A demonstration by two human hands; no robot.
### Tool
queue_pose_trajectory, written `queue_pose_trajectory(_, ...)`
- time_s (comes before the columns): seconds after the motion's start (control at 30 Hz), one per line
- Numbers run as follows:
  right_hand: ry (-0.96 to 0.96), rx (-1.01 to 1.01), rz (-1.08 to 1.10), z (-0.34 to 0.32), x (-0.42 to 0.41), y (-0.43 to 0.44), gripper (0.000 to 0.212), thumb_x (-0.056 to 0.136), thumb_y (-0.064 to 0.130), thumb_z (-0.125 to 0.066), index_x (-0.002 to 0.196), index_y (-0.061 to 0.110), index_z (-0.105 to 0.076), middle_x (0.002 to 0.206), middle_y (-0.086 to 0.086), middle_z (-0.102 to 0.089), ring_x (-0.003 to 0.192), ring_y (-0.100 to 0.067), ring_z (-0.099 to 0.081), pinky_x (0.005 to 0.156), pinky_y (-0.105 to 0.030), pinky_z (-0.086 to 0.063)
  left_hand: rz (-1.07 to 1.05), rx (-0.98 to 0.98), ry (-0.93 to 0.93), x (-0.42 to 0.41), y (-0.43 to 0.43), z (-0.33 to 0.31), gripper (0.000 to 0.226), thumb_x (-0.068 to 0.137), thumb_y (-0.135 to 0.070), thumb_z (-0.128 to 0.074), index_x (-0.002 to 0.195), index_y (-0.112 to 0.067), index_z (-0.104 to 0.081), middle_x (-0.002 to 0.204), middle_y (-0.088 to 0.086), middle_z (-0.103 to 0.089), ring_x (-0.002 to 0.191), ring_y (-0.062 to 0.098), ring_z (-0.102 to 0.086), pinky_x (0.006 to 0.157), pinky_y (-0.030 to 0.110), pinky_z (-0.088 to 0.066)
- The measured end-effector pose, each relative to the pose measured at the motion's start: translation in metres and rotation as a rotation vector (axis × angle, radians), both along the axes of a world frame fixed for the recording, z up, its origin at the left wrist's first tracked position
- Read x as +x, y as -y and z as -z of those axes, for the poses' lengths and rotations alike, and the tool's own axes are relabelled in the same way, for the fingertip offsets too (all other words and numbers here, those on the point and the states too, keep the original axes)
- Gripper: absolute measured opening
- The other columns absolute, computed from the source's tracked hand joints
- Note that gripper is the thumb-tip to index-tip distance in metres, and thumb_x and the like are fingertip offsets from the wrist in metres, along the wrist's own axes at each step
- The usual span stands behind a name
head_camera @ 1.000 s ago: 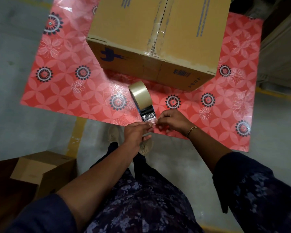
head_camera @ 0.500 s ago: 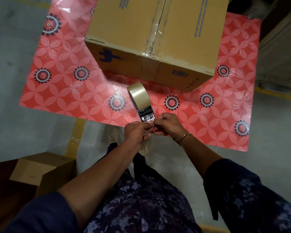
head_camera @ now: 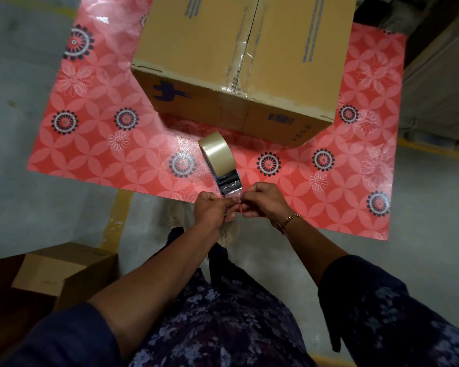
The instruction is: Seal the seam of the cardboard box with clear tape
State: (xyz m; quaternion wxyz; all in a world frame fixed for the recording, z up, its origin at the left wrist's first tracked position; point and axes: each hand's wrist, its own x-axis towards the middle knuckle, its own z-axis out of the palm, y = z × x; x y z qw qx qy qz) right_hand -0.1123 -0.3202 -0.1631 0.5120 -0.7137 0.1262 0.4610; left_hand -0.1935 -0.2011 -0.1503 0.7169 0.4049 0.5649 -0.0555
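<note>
Head view, looking down. Large cardboard box sits on a red floral mat on the grey concrete floor. Box flaps are closed; the centre seam runs away from the camera and already carries a wrinkled strip of clear tape that wraps over the near top edge. Blue print and a barcode label on the near side face.

Roll of clear tape on a dispenser hangs in the air just in front of the box, near its lower front edge but not touching it. The dispenser's dark metal end points toward the person, with a short pulled length of film at its tip.

Left hand is closed, fingers pinched on the loose tape end just below the dispenser. Right hand is also closed, pinching the same tape end from the other side (fingertips of both hands meet, almost touching). Which hand carries the dispenser's weight: cannot tell. Gold bracelet on the right wrist.

Dark blue sleeves and floral-print clothing fill the lower frame. Light-coloured shoes show under the hands. A smaller cardboard box stands at lower left, off the mat, well apart from the big one. Yellow floor line runs beside it.
</note>
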Motion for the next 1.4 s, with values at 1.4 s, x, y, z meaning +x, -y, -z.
queue_pose_trajectory(1.4,0.087,0.069,-0.025,-0.039,0.011,-0.03,0.034,0.103,0.032,-0.048,0.118,0.012,-0.07,0.125,-0.01,-0.07,0.107,-0.019,-0.067,0.074,-0.023,-0.054,0.347,-0.035,0.197,0.021,-0.036,-0.021,0.036,0.106,-0.042,-0.039,0.118,-0.025,-0.069,0.105,-0.003,-0.079,0.092,0.012,-0.076,0.08,0.036,-0.06)
